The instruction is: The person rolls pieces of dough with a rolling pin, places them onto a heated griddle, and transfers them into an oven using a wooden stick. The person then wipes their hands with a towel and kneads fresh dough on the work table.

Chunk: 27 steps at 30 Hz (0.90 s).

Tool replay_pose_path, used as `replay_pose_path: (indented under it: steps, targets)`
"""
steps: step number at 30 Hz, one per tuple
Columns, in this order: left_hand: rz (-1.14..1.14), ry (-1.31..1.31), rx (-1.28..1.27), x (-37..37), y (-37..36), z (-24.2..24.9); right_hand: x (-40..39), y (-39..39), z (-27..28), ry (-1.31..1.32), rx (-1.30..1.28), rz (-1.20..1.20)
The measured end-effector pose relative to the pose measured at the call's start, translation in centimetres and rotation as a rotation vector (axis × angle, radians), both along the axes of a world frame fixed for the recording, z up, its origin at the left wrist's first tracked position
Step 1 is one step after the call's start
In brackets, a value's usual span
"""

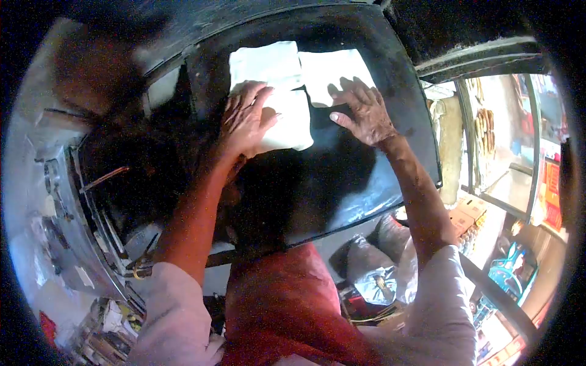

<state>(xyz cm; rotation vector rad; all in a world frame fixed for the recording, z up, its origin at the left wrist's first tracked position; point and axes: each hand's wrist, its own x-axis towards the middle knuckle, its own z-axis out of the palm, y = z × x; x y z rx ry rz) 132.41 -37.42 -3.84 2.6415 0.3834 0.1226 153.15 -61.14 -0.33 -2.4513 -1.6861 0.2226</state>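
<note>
Several flat, white, squarish sheets with soft edges lie on a broad dark slab. One is the back left sheet (265,64), another the right sheet (336,70), and the front sheet (290,122) lies nearest me. My left hand (245,116) is at the left side of the front sheet, its fingers stretched forward to the edge of the back left one and its thumb over the white surface. Over the near edge of the right sheet is my right hand (365,113), fingers apart and thumb pointing left, shadows falling beneath the fingertips. Neither hand grips anything.
The dark slab (329,171) has a raised rim. Stuffed bags (369,262) sit below it at right. Farther right are a cardboard box (469,210), a glazed frame (497,140) and a teal object (510,268). Clutter (110,323) lies low at left.
</note>
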Motion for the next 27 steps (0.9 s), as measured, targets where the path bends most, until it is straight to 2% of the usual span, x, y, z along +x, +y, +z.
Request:
replay_pose_path:
  steps: [2, 4, 5, 6, 7, 8, 10, 12, 14, 15, 17, 18, 19, 20, 22, 24, 26, 27]
  targets:
    - [0.063, -0.020, 0.137, -0.2, -1.1, 1.7, -1.4, 1.2, 0.3, -0.030, 0.047, -0.068]
    - [0.079, -0.099, 0.095, -1.9, -2.5, 6.0, -5.0, 2.4, 2.5, -0.086, 0.135, -0.079]
    - [0.075, -0.156, 0.061, -4.2, -3.5, 8.3, -7.2, 2.8, 3.7, -0.051, 0.175, -0.008]
    - [0.051, -0.169, 0.003, -7.0, -4.0, 9.2, -9.7, 3.2, 4.5, -0.005, 0.219, 0.076]
    - [0.054, -0.263, -0.064, -10.5, -4.9, 8.8, -12.0, 3.3, 3.9, -0.021, 0.135, 0.164]
    - [0.019, -0.210, -0.087, -14.2, -5.2, 8.8, -13.6, 3.5, 3.2, -0.045, 0.060, 0.267]
    - [0.120, -0.162, -0.192, -22.9, -4.8, 9.2, -16.0, 4.8, 2.9, -0.069, -0.048, 0.229]
    - [0.332, -0.177, -0.188, -33.7, -2.7, 7.2, -17.4, 7.1, 3.0, 0.404, -0.032, -0.045]
    - [0.613, -0.206, -0.302, -45.5, -0.1, 6.8, -23.3, 9.0, 5.4, 0.160, 0.273, -0.046]
    - [0.763, -0.212, -0.369, -52.0, 2.7, 7.0, -26.6, 9.5, 5.3, 0.249, 0.335, -0.062]
    - [1.160, -0.421, -0.337, -65.2, 8.5, 4.1, -34.8, 9.8, 4.8, 0.431, 0.416, -0.042]
    - [1.389, -0.409, -0.211, -72.0, 11.6, 3.5, -40.2, 9.9, 4.6, 0.524, 0.433, 0.000]
    - [1.329, -0.515, -0.007, -80.9, 13.6, 0.6, -44.2, 8.2, 2.8, 0.450, 0.320, 0.049]
    - [1.420, -0.655, -0.124, -85.0, 14.5, 3.9, -47.8, 7.6, 1.7, 0.370, 0.216, 0.095]
    - [1.785, -0.773, -0.263, -100.2, 17.4, 0.5, -57.2, 9.3, 5.0, 0.000, 0.066, 0.320]
    - [1.668, -0.323, 0.119, -115.4, 19.4, -5.9, -61.7, 8.6, 4.7, 0.148, -0.004, 0.252]
    - [1.775, -0.224, -0.008, -116.5, 20.8, -1.4, -64.7, 10.4, 6.9, 0.122, -0.029, 0.357]
    - [1.250, 0.039, 0.830, -125.9, 23.0, -10.4, -65.6, 10.9, 7.5, 0.137, -0.038, 0.371]
